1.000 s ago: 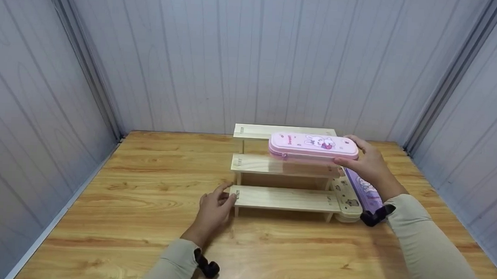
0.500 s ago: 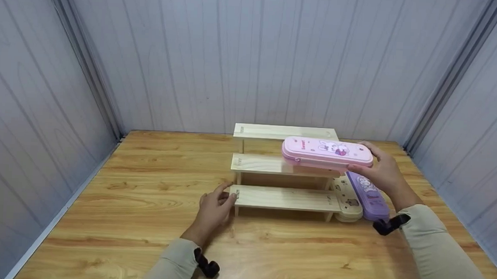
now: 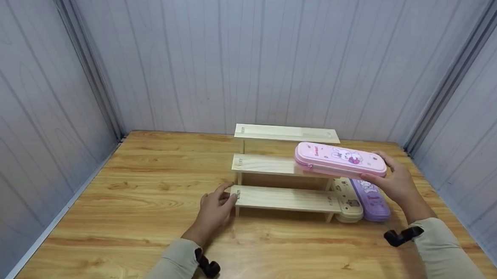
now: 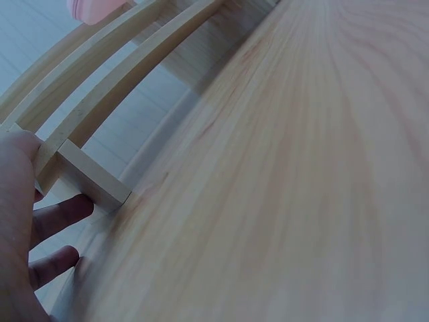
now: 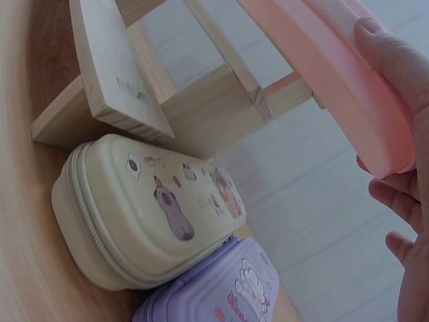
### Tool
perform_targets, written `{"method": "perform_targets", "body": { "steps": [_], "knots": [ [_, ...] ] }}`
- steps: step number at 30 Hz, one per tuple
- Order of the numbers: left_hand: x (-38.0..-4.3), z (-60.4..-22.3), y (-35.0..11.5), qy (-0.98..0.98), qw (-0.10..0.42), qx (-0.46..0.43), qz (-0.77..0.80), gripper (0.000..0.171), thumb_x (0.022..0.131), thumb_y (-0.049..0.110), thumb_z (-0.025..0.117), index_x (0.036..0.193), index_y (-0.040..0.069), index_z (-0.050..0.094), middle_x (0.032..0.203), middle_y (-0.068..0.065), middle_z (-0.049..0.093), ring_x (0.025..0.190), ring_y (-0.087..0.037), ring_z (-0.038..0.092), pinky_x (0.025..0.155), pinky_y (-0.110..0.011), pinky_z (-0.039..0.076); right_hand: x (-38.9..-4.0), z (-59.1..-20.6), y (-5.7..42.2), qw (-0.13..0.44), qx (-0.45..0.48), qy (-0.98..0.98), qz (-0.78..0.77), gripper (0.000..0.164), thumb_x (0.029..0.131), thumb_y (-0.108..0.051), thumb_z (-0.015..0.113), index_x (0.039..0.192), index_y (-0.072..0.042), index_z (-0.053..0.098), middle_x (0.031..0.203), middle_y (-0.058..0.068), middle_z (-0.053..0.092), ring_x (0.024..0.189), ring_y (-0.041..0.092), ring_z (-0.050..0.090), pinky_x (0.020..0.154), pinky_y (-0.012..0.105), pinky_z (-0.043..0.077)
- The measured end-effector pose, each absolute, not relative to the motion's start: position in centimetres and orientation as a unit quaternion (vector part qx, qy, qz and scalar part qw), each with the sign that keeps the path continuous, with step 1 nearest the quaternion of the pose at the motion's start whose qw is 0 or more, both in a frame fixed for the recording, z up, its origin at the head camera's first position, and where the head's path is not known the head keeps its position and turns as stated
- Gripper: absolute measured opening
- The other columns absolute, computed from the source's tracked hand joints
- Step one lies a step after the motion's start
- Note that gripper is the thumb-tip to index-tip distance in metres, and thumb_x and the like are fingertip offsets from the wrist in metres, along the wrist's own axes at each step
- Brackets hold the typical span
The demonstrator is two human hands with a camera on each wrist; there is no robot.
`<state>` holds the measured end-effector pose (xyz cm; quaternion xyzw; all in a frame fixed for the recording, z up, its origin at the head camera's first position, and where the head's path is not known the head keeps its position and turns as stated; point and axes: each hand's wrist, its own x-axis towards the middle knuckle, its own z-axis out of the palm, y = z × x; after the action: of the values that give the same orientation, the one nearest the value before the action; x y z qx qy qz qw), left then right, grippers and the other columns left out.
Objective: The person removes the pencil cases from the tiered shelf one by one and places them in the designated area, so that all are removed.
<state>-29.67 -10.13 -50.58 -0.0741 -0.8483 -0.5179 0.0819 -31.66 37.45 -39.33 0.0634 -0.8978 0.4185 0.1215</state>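
Note:
In the head view a pink pencil case (image 3: 336, 160) with a rabbit print is held up over the right part of a wooden three-tier stand (image 3: 279, 198). My right hand (image 3: 399, 185) grips its right end, thumb along the front side and fingers behind. My left hand (image 3: 214, 210) holds the left end of the stand's lowest tier; the left wrist view shows the thumb at the board's end and two fingers (image 4: 64, 218) beside its leg. Below the right hand, a cream pencil case (image 5: 161, 208) and a purple pencil case (image 5: 234, 288) lie side by side on the table, against the stand's right side.
The wood-grain table (image 3: 150, 219) meets pale panel walls (image 3: 193, 60) at the back and both sides. The stand's middle tier (image 3: 264, 164) and top tier (image 3: 283, 133) rise stepwise toward the back wall. A black wrist device (image 3: 403, 236) sits on each sleeve.
My right hand has carried the pink pencil case to the right and somewhat lower, toward me, its right end dipping. More of the purple case shows. My left hand stays at the stand.

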Motion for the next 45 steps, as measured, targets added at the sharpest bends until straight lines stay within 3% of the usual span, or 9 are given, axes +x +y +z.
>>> {"method": "perform_targets", "body": {
  "steps": [6, 13, 20, 25, 31, 35, 40, 45],
  "knots": [
    [-29.6, -50.4, -10.1, -0.848, 0.075, -0.070, -0.520, 0.049, 0.102, 0.035, 0.061, 0.144, 0.012, 0.054, 0.119, -0.013, 0.071, 0.111, -0.028, 0.070, 0.118, -0.062, -0.004, -30.9, -40.1, 38.8, 0.121, 0.046, -0.900, 0.416, 0.096, 0.083, -0.037, 0.085, 0.157, -0.005, 0.034, 0.158, 0.029, 0.032, 0.146, 0.055, 0.019, 0.106, 0.080, 0.016],
    [-29.7, -50.6, -10.1, -0.846, 0.069, -0.077, -0.522, 0.051, 0.102, 0.037, 0.060, 0.146, 0.012, 0.052, 0.120, -0.011, 0.072, 0.112, -0.027, 0.069, 0.118, -0.063, -0.004, -30.2, -41.1, 40.4, 0.147, 0.060, -0.885, 0.437, 0.086, 0.084, -0.025, 0.085, 0.152, 0.002, 0.040, 0.151, 0.031, 0.041, 0.144, 0.055, 0.025, 0.109, 0.077, 0.018],
    [-29.6, -50.5, -10.2, -0.846, 0.072, -0.079, -0.522, 0.050, 0.102, 0.036, 0.060, 0.145, 0.011, 0.053, 0.119, -0.010, 0.073, 0.112, -0.026, 0.070, 0.118, -0.064, -0.004, -29.5, -41.8, 41.8, 0.137, 0.025, -0.893, 0.429, 0.088, 0.085, -0.035, 0.084, 0.153, -0.003, 0.039, 0.154, 0.030, 0.039, 0.145, 0.057, 0.019, 0.107, 0.079, 0.016],
    [-29.6, -50.5, -10.2, -0.846, 0.073, -0.074, -0.523, 0.050, 0.102, 0.036, 0.061, 0.145, 0.012, 0.054, 0.117, -0.009, 0.073, 0.111, -0.025, 0.070, 0.118, -0.062, -0.003, -29.2, -42.6, 42.8, 0.145, 0.016, -0.891, 0.430, 0.088, 0.086, -0.034, 0.083, 0.154, -0.001, 0.037, 0.154, 0.031, 0.038, 0.144, 0.056, 0.022, 0.108, 0.078, 0.017],
    [-29.5, -50.4, -10.2, -0.848, 0.074, -0.070, -0.521, 0.049, 0.102, 0.034, 0.062, 0.144, 0.012, 0.055, 0.118, -0.011, 0.073, 0.110, -0.026, 0.070, 0.118, -0.062, -0.003, -28.7, -43.4, 43.7, 0.136, -0.010, -0.890, 0.436, 0.094, 0.088, -0.036, 0.081, 0.158, -0.001, 0.028, 0.158, 0.032, 0.028, 0.146, 0.057, 0.015, 0.110, 0.077, 0.014],
    [-29.6, -50.4, -10.2, -0.847, 0.070, -0.066, -0.524, 0.049, 0.102, 0.034, 0.062, 0.145, 0.012, 0.054, 0.120, -0.012, 0.072, 0.111, -0.025, 0.070, 0.119, -0.061, -0.004, -28.3, -43.7, 44.3, 0.141, -0.019, -0.885, 0.443, 0.092, 0.089, -0.036, 0.080, 0.157, -0.002, 0.030, 0.158, 0.032, 0.029, 0.146, 0.056, 0.015, 0.109, 0.078, 0.014],
    [-29.5, -50.4, -10.2, -0.843, 0.067, -0.072, -0.528, 0.050, 0.102, 0.035, 0.061, 0.146, 0.012, 0.053, 0.121, -0.013, 0.071, 0.113, -0.026, 0.069, 0.119, -0.061, -0.005, -27.8, -44.3, 45.1, 0.158, -0.024, -0.879, 0.450, 0.081, 0.088, -0.036, 0.081, 0.152, -0.006, 0.041, 0.150, 0.025, 0.042, 0.143, 0.052, 0.025, 0.107, 0.075, 0.021],
    [-29.5, -50.5, -10.3, -0.842, 0.066, -0.081, -0.529, 0.052, 0.102, 0.036, 0.060, 0.147, 0.011, 0.051, 0.121, -0.012, 0.071, 0.112, -0.026, 0.069, 0.118, -0.062, -0.005, -27.3, -44.9, 45.8, 0.159, -0.046, -0.871, 0.463, 0.078, 0.088, -0.037, 0.080, 0.153, -0.015, 0.043, 0.151, 0.018, 0.042, 0.144, 0.048, 0.024, 0.109, 0.073, 0.022]
  ]
}}
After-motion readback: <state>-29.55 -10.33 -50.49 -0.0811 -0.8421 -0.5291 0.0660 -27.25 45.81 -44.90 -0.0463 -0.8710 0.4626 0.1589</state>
